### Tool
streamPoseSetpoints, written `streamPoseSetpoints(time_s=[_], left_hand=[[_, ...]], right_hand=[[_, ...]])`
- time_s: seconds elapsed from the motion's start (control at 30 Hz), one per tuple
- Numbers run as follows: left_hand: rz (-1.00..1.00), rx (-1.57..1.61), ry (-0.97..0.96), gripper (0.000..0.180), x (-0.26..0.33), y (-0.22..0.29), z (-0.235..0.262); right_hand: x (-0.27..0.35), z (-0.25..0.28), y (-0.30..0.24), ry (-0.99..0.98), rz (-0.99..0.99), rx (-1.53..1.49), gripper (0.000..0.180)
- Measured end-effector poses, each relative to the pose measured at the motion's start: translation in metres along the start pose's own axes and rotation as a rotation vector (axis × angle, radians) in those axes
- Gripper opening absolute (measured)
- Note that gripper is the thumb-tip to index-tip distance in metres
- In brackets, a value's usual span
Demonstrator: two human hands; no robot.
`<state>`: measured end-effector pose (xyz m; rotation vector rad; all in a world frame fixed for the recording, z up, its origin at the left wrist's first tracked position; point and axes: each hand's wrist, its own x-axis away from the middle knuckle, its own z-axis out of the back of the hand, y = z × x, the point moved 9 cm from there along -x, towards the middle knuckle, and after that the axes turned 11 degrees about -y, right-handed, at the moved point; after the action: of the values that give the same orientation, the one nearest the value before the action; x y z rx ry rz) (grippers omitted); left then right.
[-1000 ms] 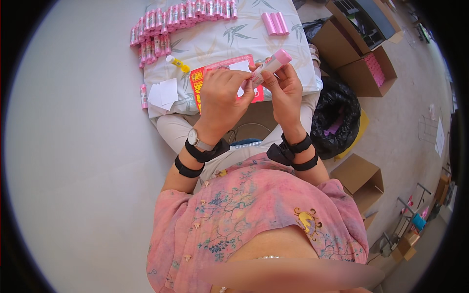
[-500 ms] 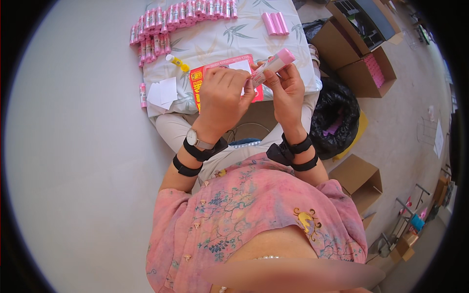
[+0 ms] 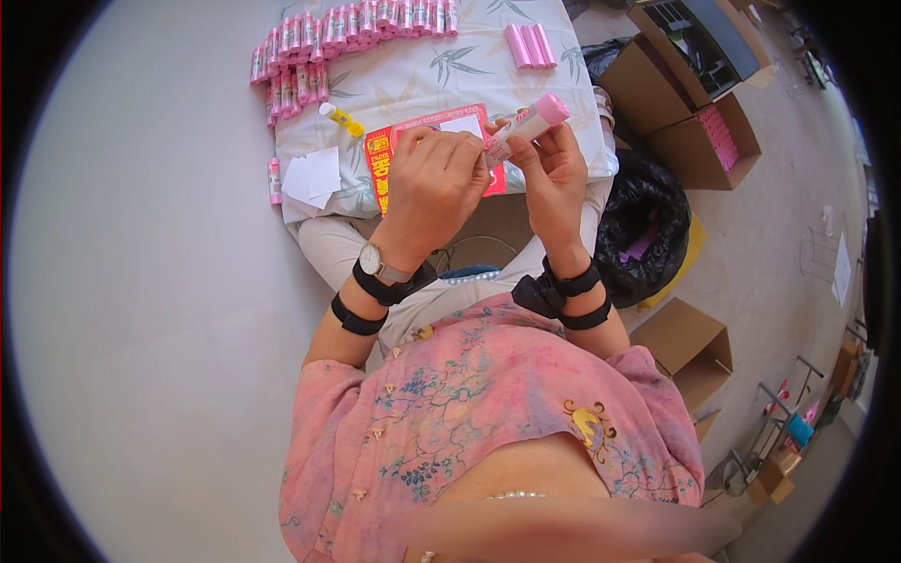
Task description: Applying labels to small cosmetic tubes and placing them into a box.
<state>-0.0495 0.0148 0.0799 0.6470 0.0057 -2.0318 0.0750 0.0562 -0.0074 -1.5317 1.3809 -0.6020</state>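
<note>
In front of me, above the table's near edge, a pink roll with a printed white label [image 3: 532, 122] is held tilted, its pink end up and to the right. My right hand [image 3: 556, 178] grips it from the right, thumb on the near side and fingers behind. At its lower left end, my left hand [image 3: 430, 178] has curled fingers pinching the roll or its label edge; the fingertips are partly hidden. Beneath the hands lies a red and yellow printed sheet [image 3: 377, 161] with a white paper slip [image 3: 460, 125] on it.
A yellow glue bottle with a white cap [image 3: 342, 119], white slips [image 3: 313, 176] and a labelled roll [image 3: 274, 181] lie left. Many labelled rolls [image 3: 352, 26] are stacked at the back; plain pink rolls [image 3: 530, 46] sit back right. A black-bagged bin [image 3: 648, 220] and cartons [image 3: 680, 347] stand right.
Both hands stay at the roll, which is nearly still. My left hand's fingers have shifted very slightly to the right along its lower end.
</note>
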Motion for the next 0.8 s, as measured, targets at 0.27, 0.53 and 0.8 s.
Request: streamPoseSetpoints(time_s=[0.27,0.53,0.8], left_hand=[[0.085,0.136,0.082,0.017,0.007,-0.014,-0.001],[0.369,0.467,0.066,0.014,0.015,-0.042,-0.012],[0.523,0.726,0.05,0.016,0.03,-0.059,-0.027]], right_hand=[[0.002,-0.003,0.0,-0.021,-0.021,-0.012,0.032],[-0.002,-0.009,0.0,-0.062,-0.032,-0.034,0.032],[0.001,-0.01,0.01,-0.086,-0.088,-0.071,0.035]])
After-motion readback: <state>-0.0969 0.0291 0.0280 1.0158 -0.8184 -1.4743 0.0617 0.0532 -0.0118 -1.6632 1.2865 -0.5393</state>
